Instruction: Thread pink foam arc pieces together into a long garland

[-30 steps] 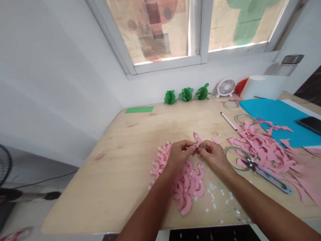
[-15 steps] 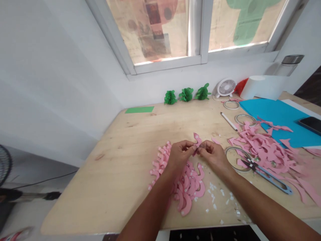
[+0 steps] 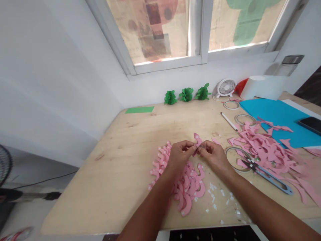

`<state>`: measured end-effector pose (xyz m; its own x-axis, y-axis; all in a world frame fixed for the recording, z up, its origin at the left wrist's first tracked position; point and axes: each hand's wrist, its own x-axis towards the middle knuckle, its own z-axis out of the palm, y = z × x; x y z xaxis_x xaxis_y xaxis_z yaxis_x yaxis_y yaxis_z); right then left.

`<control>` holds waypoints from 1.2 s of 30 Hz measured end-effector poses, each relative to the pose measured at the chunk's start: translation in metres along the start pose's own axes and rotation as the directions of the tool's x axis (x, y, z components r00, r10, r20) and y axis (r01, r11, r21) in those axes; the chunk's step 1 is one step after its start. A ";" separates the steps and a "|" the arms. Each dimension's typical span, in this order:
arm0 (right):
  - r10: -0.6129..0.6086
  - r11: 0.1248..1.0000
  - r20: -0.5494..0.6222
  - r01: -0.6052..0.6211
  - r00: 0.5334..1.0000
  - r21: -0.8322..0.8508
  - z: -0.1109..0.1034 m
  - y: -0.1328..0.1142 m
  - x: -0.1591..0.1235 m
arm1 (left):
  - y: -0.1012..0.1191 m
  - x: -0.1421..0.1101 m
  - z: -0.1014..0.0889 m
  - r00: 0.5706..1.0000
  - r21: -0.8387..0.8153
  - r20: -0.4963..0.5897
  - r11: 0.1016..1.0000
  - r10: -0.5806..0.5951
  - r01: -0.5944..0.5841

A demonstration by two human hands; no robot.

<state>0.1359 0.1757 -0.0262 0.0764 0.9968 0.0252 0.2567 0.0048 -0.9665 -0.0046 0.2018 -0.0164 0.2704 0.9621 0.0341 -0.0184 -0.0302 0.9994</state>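
Note:
Between my two hands, a curved pink paper piece (image 3: 197, 139) is held up over the table. My left hand (image 3: 181, 154) pinches its left side with thumb and forefinger. From the other side my right hand (image 3: 212, 154) grips its lower part, fingertips close to those of the left. The lower end of the piece is partly hidden by the fingers. Below and left of my hands lies a pile of similar curved pink paper pieces (image 3: 187, 202), some with whitish ends; my left forearm covers part of it. Small white scraps (image 3: 213, 197) are scattered right of the pile.
Pink paper offcuts (image 3: 267, 147) heap at the right, beside blue thread snips (image 3: 272, 179) and a tape roll (image 3: 227, 157). Farther back are a white pen (image 3: 228, 121), blue sheets (image 3: 281, 117), a phone (image 3: 312, 125), a small fan (image 3: 226, 87) and green paper figures (image 3: 186, 95).

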 end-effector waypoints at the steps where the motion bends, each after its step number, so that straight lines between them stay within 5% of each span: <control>1: -0.002 1.000 -0.001 0.002 1.000 0.001 0.000 0.000 0.000 | 0.000 0.000 0.000 1.000 0.006 0.000 1.000 0.000 0.000; 17: 0.023 1.000 -0.022 -0.023 0.999 0.017 0.000 0.000 0.000 | -0.002 0.000 0.000 0.999 0.102 -0.022 0.994 0.029 -0.027; 29: 0.023 1.000 -0.060 -0.024 0.998 -0.003 -0.002 0.000 0.001 | 0.004 0.003 -0.002 0.986 -0.158 -0.083 0.979 -0.144 0.129; 36: 0.046 0.998 -0.160 -0.038 0.986 0.053 -0.007 -0.001 0.003 | 0.006 0.002 -0.007 0.983 -0.238 0.052 0.954 -0.176 0.184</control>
<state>0.1420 0.1779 -0.0230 0.2411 0.9703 0.0211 0.2023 -0.0290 -0.9789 -0.0109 0.2050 -0.0107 0.3194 0.9369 -0.1421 -0.1966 0.2122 0.9572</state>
